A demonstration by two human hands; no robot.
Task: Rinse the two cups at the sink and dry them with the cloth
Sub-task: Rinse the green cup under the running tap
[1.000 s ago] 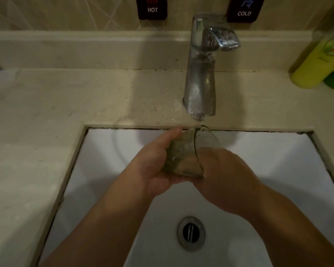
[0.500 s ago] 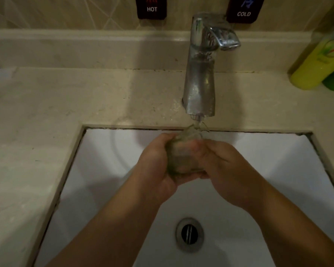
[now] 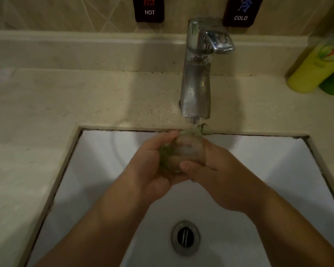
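Rinsing first cup [image 3: 189,151] under tap [image 3: 196,89] at sink [image 3: 96,170] back edge, both hands, left [image 3: 152,166] and right [image 3: 214,174], wrapped round it; next, likely turning to flush inside.

You're at a washroom basin: white sink [image 3: 96,170], chrome tap [image 3: 198,74], HOT [image 3: 149,10] and COLD [image 3: 240,13] signs, tiled wall [image 3: 66,14].

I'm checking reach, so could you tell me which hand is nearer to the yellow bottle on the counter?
Right. The right hand grips the cup on the side of the yellow bottle; the left hand holds it from the far side.
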